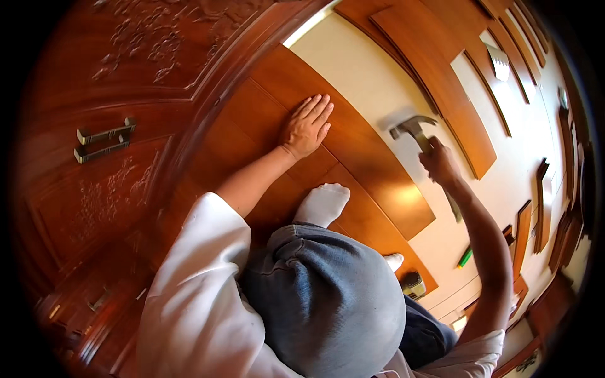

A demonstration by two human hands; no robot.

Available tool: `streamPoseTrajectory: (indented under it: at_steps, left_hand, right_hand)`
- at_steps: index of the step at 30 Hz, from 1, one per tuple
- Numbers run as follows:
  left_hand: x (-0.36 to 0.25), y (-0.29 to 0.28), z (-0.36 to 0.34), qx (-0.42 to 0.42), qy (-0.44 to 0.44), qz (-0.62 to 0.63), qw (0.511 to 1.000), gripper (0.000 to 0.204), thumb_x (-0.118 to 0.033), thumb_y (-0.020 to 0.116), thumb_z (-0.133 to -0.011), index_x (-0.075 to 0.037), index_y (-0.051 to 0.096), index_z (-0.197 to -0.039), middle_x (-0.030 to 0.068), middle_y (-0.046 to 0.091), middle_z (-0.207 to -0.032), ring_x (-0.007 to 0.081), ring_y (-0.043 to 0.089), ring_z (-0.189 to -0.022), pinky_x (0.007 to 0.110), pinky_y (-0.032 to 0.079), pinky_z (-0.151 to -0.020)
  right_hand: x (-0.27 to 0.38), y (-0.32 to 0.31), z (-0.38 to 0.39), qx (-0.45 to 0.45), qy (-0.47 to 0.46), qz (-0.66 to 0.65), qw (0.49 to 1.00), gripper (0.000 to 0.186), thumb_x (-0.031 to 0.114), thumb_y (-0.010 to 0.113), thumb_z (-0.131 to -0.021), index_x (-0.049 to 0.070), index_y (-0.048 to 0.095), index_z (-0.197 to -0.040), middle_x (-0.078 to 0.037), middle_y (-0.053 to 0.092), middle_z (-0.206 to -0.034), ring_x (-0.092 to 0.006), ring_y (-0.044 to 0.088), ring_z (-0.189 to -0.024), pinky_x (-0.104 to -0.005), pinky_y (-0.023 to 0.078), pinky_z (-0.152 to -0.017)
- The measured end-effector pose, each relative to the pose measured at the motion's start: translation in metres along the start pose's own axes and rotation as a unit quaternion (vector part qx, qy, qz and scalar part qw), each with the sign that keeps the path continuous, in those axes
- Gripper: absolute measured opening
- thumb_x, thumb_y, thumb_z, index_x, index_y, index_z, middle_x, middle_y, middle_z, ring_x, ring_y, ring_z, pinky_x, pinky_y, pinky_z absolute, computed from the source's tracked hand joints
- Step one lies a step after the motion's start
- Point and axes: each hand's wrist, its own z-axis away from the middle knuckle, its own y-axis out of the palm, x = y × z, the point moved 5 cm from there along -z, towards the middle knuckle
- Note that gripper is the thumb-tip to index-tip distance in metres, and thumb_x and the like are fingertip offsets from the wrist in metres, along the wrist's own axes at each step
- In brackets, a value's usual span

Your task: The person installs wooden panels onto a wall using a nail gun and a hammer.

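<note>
My left hand [306, 126] lies flat on the reddish-brown wooden floor planks [359, 183], fingers stretched out near the edge of the laid boards. My right hand [439, 160] grips the handle of a claw hammer [413, 126], raised just right of that edge, over the pale subfloor [324, 44], its head slightly blurred. My knee in grey-blue jeans and my white-socked foot are on the planks between my arms.
A carved wooden cabinet [69, 189] with metal handles lines the left. Loose planks [435, 82] lie across the top and right. A small green object [465, 257] and a dark-and-yellow item [414, 285], possibly a tool, lie at lower right.
</note>
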Motion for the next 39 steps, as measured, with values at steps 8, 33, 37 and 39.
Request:
streamPoseTrajectory:
  at_steps: [8,33,37,39]
  left_hand:
    - [-0.003,-0.005,0.001,-0.04,-0.004,0.02,0.999,0.043,-0.018,0.057,-0.098,-0.003,0.062,-0.138,0.0138,0.056,-0.149,0.031,0.051,-0.14,0.044,0.037,-0.12]
    - [-0.002,-0.009,0.0,-0.094,-0.008,0.012,0.995,0.032,-0.017,0.064,-0.093,-0.006,0.073,-0.122,0.0098,0.069,-0.133,0.0259,0.063,-0.127,0.04,0.047,-0.113]
    - [-0.002,-0.008,0.002,-0.098,-0.011,0.021,0.995,0.031,-0.015,0.065,-0.091,-0.006,0.074,-0.119,0.0098,0.069,-0.132,0.0255,0.064,-0.126,0.04,0.047,-0.113]
    - [-0.001,-0.009,0.003,-0.09,-0.011,0.021,0.996,0.031,-0.015,0.065,-0.091,-0.006,0.075,-0.119,0.0098,0.069,-0.133,0.0254,0.064,-0.127,0.04,0.046,-0.114]
  right_hand:
    - [0.088,0.006,-0.084,-0.035,-0.089,0.044,0.994,0.026,0.019,0.062,-0.091,0.003,0.058,-0.111,-0.017,0.067,-0.07,-0.0255,0.065,-0.05,-0.0401,0.053,-0.043]
    - [0.152,0.027,-0.123,0.067,-0.153,0.109,0.98,0.019,0.015,0.056,-0.094,0.001,0.052,-0.106,-0.019,0.063,-0.074,-0.0269,0.064,-0.053,-0.0403,0.052,-0.046]
    - [0.13,0.029,-0.114,0.052,-0.151,0.074,0.984,0.019,0.015,0.057,-0.093,0.001,0.051,-0.104,-0.023,0.064,-0.073,-0.0306,0.065,-0.055,-0.0446,0.052,-0.049]
    - [0.115,0.029,-0.103,0.039,-0.165,0.092,0.981,0.02,0.015,0.06,-0.091,0.002,0.051,-0.103,-0.025,0.064,-0.074,-0.0375,0.066,-0.059,-0.0481,0.051,-0.053]
